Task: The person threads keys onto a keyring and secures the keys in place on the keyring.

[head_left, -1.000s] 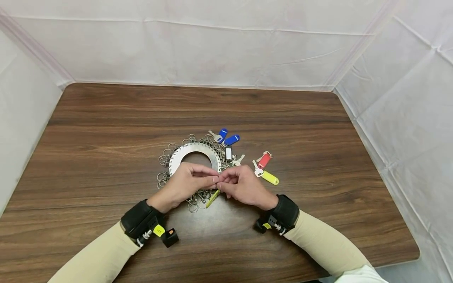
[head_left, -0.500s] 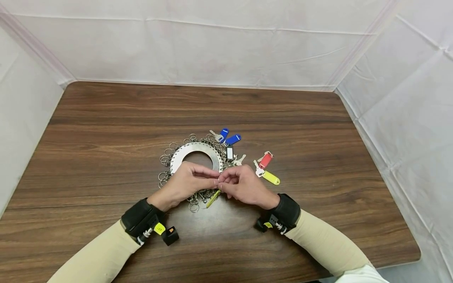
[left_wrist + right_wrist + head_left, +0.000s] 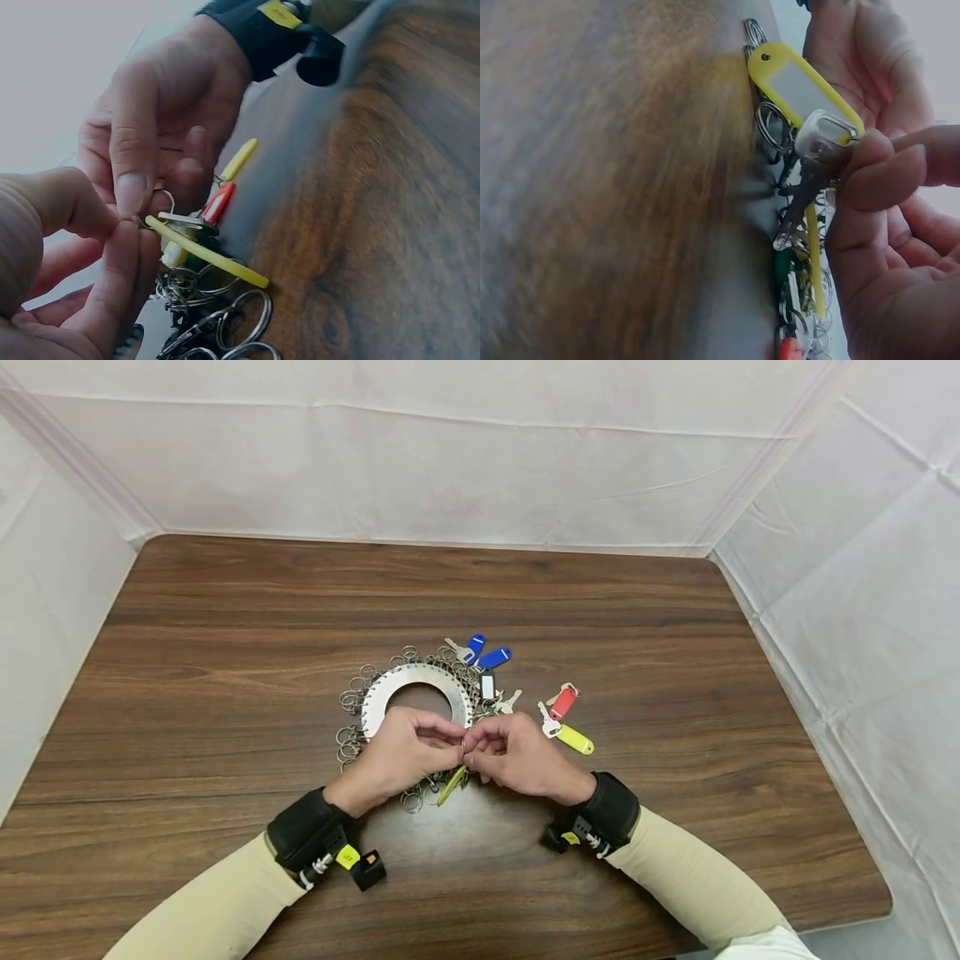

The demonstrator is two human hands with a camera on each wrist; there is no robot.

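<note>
A toothed metal disc (image 3: 412, 687) lies mid-table, ringed by several key rings (image 3: 348, 727). Both hands meet at its near edge. My left hand (image 3: 450, 742) pinches a small split ring (image 3: 136, 220) between thumb and forefinger. My right hand (image 3: 472, 746) pinches the head of a key (image 3: 819, 150) joined to it. A yellow tag (image 3: 452, 784) with a white label (image 3: 802, 88) hangs from the same bunch, edge-on in the left wrist view (image 3: 206, 255). The hands hide the disc's near rim.
Right of the disc lie two blue tags (image 3: 483, 652), a black tag (image 3: 487, 685), and a red tag (image 3: 562, 702) beside a yellow tag (image 3: 574, 739) with a key. White sheets wall the wooden table (image 3: 225, 610) at the back and sides.
Both hands have stayed pinched together at the disc's near edge and drawn slightly toward me. The hanging yellow tag has shifted a little with them.
</note>
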